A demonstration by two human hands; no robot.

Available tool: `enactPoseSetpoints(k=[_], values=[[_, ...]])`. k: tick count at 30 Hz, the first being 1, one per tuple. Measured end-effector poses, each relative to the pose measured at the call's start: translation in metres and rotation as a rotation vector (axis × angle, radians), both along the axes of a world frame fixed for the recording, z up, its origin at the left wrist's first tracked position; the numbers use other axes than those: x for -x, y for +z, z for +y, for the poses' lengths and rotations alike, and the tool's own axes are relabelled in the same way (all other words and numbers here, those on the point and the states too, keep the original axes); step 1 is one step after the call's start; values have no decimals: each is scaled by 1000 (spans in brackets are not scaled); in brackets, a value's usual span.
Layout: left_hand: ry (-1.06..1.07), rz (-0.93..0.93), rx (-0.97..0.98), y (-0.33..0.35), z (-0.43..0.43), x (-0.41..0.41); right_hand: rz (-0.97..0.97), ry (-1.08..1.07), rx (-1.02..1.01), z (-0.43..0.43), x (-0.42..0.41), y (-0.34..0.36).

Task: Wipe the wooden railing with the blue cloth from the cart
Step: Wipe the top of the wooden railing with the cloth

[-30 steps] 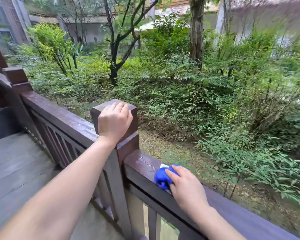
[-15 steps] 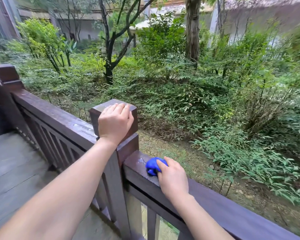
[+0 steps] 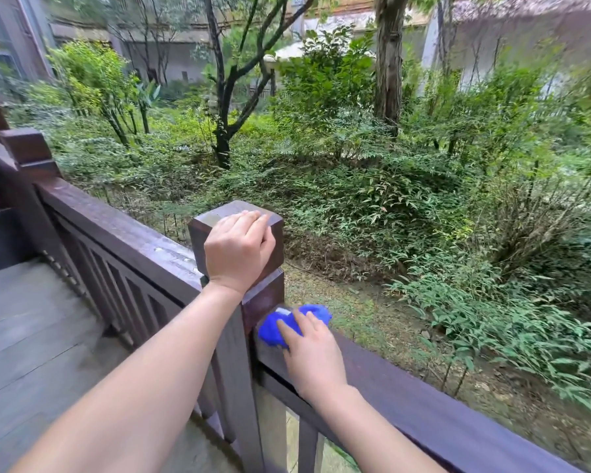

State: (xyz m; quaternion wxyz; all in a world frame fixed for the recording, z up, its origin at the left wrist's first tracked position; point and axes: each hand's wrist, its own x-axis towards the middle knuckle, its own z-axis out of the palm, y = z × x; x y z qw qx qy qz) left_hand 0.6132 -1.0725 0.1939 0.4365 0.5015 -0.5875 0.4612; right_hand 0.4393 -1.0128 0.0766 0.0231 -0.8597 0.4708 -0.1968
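Observation:
The dark brown wooden railing runs from the far left to the lower right, with a square post in the middle. My right hand presses a bunched blue cloth onto the top rail, right where the rail meets the post. The fingers lie over the cloth and cover part of it. My left hand rests curled over the near top edge of the post cap, holding nothing else. The cart is not in view.
A grey plank deck lies on the left, inside the railing. Another post stands at the far left. Beyond the rail are dense shrubs, trees and bare ground, with buildings behind.
My right hand has slid the blue cloth left along the top rail until it reaches the post. My left hand has stayed on the post cap.

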Motion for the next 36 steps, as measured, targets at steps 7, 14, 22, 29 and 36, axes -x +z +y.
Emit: enactPoseSetpoints(k=[7, 14, 22, 29, 36], values=[[-15, 24, 38, 0, 1, 2, -62, -144, 32, -18, 10, 3], [-29, 20, 50, -1, 0, 3, 2, 169, 65, -10, -4, -6], [-32, 15, 35, 0, 2, 3, -21, -36, 2, -20, -36, 16], [-26, 19, 37, -2, 1, 3, -164, -145, -42, 3, 35, 27], [-50, 6, 59, -5, -3, -1, -8, -188, 76, -11, 53, 17]])
